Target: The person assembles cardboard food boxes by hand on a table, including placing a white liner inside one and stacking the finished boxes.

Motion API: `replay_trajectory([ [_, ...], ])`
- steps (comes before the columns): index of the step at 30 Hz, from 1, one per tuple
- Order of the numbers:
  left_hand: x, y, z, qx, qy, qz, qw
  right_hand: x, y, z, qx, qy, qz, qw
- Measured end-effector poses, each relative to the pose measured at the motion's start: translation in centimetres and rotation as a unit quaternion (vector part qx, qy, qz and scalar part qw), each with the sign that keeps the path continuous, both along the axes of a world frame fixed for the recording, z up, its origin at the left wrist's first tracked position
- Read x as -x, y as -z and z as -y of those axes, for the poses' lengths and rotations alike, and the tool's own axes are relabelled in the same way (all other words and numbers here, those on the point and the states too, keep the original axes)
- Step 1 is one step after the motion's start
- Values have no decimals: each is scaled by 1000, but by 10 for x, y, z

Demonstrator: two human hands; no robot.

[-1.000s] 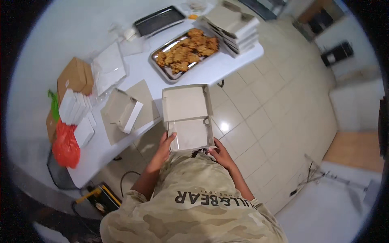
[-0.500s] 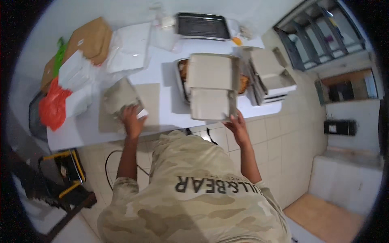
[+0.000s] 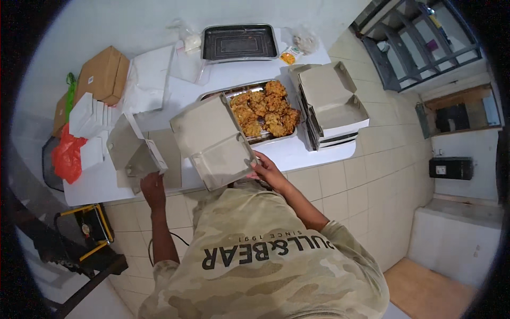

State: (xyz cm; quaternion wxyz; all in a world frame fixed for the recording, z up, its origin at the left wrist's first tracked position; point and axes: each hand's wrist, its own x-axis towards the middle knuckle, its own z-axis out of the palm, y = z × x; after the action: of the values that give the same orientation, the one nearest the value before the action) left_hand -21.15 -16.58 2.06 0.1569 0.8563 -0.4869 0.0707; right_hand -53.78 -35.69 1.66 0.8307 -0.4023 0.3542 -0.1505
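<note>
My left hand (image 3: 152,186) grips the near edge of an opened cardboard food box (image 3: 123,143), tilted above a flat cardboard sheet (image 3: 172,157) at the table's left. A second cardboard lunch box (image 3: 204,127), its lid folded back, is held at its right near corner by my right hand (image 3: 268,171). That box hangs over the table's front edge and covers the left part of a metal tray (image 3: 277,140). Browned, crisp fried pieces of food (image 3: 260,109) fill the tray. Right of it stands a stack of opened cardboard boxes (image 3: 337,114).
At the back of the white table (image 3: 241,70) lie a black baking tray (image 3: 239,42) and plastic bags (image 3: 305,40). White folded boxes (image 3: 87,117), a red plastic bag (image 3: 69,157) and a brown carton (image 3: 103,74) crowd the left. A grey rack (image 3: 414,45) stands at far right.
My right hand has brought its box leftward and nearer, uncovering much of the fried food. The box at my left hand has been raised and tilted, its lid now standing apart.
</note>
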Motion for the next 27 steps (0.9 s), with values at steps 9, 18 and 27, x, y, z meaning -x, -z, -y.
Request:
replay_trajectory([
  [9, 66, -8, -16, 38, -52, -1, 998, 114, -118, 86, 188, 160, -127, 961],
  [18, 121, 6, 2, 90, -70, -101, 988, 181, -172, 196, 280, 111, -307, 903],
  [27, 98, -1, -6, 124, -87, -171, 974, 152, -163, 215, 437, 62, -555, 705],
])
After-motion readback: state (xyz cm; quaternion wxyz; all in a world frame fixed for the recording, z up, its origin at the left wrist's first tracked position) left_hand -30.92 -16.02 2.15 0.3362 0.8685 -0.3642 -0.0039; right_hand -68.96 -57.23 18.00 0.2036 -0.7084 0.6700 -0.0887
